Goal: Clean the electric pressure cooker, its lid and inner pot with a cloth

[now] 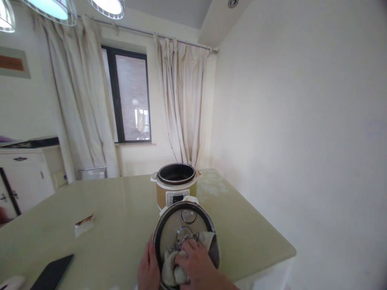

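A round pressure cooker lid (pixel 169 225) is tilted up at the table's front, its metal underside with a dark sealing ring facing me. My left hand (pixel 149 264) grips the lid's left rim. Bunched in my right hand (pixel 195 259) is a pale patterned cloth (pixel 171 266), pressed against the lower part of the lid's inner face. Right behind the lid stands the electric pressure cooker (pixel 161 195), lidless, with a dark inner pot (pixel 177 173) and a control panel on its front. The lid hides the cooker's lower front.
The pale green table (pixel 121 217) carries a small packet (pixel 84 225), a dark flat phone-like object (pixel 53 272) and a white object (pixel 12 282) at the left. A white wall (pixel 287 121) runs along the right. A white cabinet (pixel 27 173) stands at the far left.
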`<state>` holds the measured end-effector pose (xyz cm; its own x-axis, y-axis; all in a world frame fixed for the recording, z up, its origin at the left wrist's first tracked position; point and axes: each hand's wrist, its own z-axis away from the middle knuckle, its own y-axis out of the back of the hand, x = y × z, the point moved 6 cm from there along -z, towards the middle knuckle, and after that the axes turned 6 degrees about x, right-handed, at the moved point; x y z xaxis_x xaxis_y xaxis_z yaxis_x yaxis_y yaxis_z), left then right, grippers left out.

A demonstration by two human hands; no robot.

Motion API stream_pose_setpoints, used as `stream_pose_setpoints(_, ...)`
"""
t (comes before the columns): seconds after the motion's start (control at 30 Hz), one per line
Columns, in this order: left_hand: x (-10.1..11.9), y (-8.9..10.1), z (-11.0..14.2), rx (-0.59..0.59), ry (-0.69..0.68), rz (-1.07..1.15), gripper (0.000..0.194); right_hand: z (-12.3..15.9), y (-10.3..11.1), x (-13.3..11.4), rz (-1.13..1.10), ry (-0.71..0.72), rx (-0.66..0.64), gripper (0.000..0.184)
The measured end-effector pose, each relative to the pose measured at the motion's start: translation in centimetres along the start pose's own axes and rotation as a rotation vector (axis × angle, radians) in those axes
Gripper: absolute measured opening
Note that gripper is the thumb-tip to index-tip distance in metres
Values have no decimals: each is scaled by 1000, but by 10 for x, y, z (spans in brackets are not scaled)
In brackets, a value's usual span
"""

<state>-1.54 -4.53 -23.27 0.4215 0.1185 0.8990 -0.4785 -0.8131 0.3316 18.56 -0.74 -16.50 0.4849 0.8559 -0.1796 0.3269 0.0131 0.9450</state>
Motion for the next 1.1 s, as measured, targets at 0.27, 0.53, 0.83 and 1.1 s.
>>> stream_pose_setpoints(0.27,4,4,3,-28,89,133,62,-102,38,-34,299,192,214,21)
stream_pose_setpoints(0.53,4,3,4,-28,104,129,62,-38,86,50,254,-314,145,36)
stream_pose_setpoints(0.83,6,2,4,-50,107,108,63,9,24,2,18,-23,-54,48)
stream_pose_setpoints(1.1,12,8,6,-11,60,86,60,-78,21,-29,53,244,70,25)
